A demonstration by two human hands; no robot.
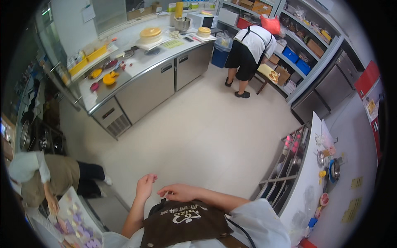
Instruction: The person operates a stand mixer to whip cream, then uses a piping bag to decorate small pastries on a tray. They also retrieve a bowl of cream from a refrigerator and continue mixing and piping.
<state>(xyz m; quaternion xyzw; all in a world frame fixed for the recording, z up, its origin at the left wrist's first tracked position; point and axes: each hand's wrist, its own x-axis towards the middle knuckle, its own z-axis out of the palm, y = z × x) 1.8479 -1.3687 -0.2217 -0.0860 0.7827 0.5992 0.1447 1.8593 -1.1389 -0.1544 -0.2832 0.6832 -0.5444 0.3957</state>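
My left hand point(145, 186) is raised in front of my chest, fingers loosely curled, with nothing visible in it. Just beside it, my right hand point(179, 191) reaches across my body, palm down and fingers a little apart, also holding nothing. The two hands do not touch. Below them is the brown apron point(186, 221) I wear, which bears printed writing. Pale floor point(186, 133) lies beyond my hands.
A steel-fronted counter point(145, 90) bears two layered cakes, one being the larger cake point(151, 34). One co-worker point(256, 43) bends at the shelves; another person point(59, 176) works at left beside a tray of lilac and white pieces point(76, 221). A white worktable point(297, 189) stands right.
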